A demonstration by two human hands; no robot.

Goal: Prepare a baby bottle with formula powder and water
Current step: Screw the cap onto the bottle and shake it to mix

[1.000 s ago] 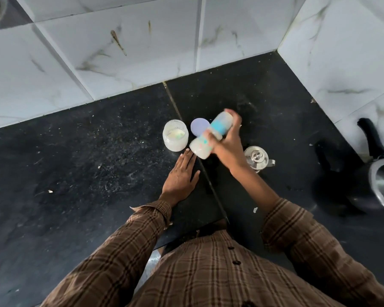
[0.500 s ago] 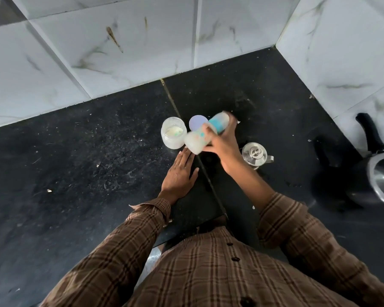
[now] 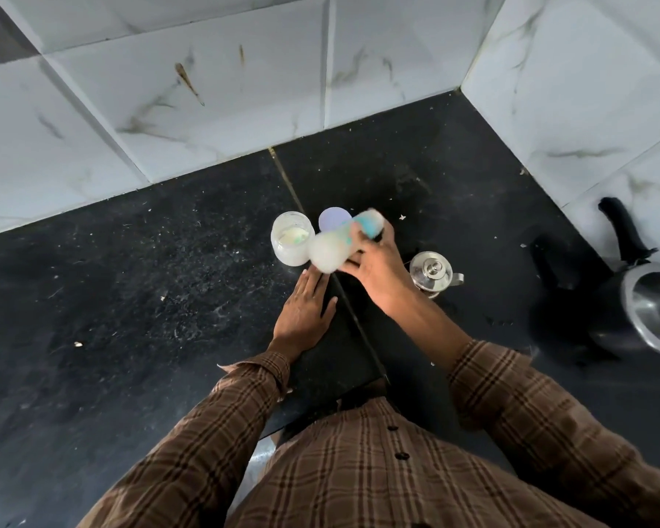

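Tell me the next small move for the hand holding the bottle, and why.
Probably keep shaking a little, then stand it upright. The right hand grips the baby bottle tilted on its side and motion-blurred, with milky liquid inside, so mixing looks under way. The left hand rests flat on the counter, beside the open jar.

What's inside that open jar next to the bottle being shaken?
The open jar holds a pale, cream-coloured powder, seen through its mouth. How deep it goes cannot be told, and the blurred baby bottle gripped in the right hand covers the jar's right edge.
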